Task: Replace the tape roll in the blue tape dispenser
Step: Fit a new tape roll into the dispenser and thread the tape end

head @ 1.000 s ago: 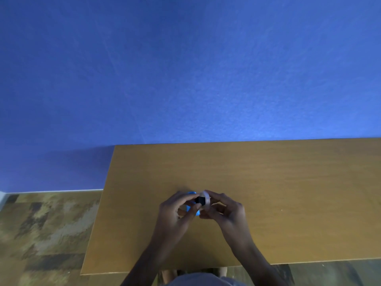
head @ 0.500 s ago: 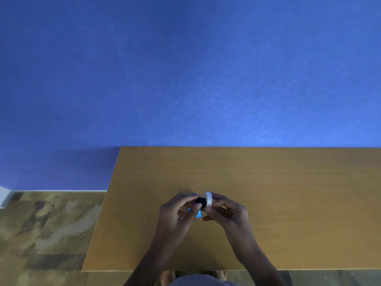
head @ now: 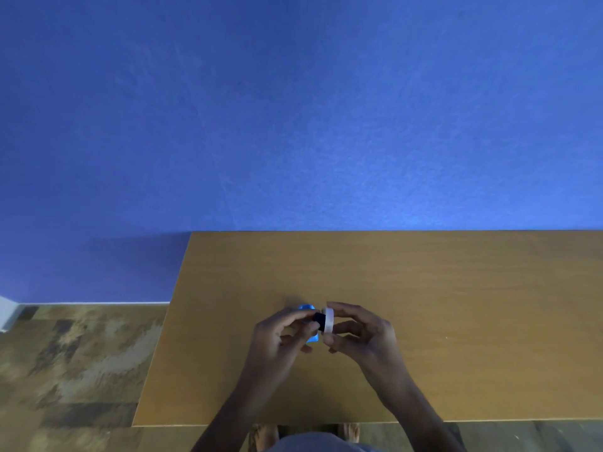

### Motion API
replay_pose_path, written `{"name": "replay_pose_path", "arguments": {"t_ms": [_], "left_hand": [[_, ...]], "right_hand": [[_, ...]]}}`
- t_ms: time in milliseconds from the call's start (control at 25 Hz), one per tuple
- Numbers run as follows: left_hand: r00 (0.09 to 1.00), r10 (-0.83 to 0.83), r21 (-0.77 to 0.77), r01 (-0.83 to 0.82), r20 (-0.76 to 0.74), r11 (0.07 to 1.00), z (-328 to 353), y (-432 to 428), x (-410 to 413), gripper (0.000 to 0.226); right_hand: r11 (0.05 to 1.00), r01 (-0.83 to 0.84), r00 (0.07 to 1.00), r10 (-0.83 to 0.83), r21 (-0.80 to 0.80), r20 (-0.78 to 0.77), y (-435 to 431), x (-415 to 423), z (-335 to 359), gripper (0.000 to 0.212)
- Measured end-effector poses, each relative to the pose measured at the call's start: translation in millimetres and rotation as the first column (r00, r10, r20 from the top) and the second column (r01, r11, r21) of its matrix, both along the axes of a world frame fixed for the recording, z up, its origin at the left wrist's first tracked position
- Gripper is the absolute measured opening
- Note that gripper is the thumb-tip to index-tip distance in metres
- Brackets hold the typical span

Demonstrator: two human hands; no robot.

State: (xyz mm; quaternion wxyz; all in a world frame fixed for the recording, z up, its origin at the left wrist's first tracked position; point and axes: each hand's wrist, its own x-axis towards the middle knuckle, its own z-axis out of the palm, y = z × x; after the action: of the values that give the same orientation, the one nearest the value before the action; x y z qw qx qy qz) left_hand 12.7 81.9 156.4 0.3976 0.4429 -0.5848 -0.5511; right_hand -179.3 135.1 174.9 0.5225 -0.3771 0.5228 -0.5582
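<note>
While our left hand grips the blue tape dispenser and its black hub, our right hand pinches the white tape roll against that hub, low centre of frame, above the wooden table.

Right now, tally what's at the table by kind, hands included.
Hands: 2, left hand and right hand
Blue tape dispenser: 1
White tape roll: 1
Black hub: 1
Wooden table: 1
Total: 6
</note>
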Motion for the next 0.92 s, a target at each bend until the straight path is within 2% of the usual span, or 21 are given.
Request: {"name": "replay_pose_path", "arguments": {"t_ms": [240,440,920], "left_hand": [[1.0,0.006,-0.037,-0.007,-0.012,0.999,-0.5,0.3,2.2,0.02],[0.996,0.033,-0.058,-0.038,-0.077,0.998,-4.8,-3.3,0.4,0.019],[0.996,0.023,0.043,-0.019,-0.089,0.999,-16.8,-10.8,-2.9,0.024]], "right_hand": [[0.999,-0.03,0.999,0.029,-0.035,-0.037,-4.9,4.4,0.6,0.054],[0.998,-0.052,0.998,0.05,-0.037,-0.047,-11.7,4.3,-1.6,0.055],[0.995,-0.085,0.983,0.076,-0.046,-0.168,-19.9,-2.1,-5.2,0.05]]}}
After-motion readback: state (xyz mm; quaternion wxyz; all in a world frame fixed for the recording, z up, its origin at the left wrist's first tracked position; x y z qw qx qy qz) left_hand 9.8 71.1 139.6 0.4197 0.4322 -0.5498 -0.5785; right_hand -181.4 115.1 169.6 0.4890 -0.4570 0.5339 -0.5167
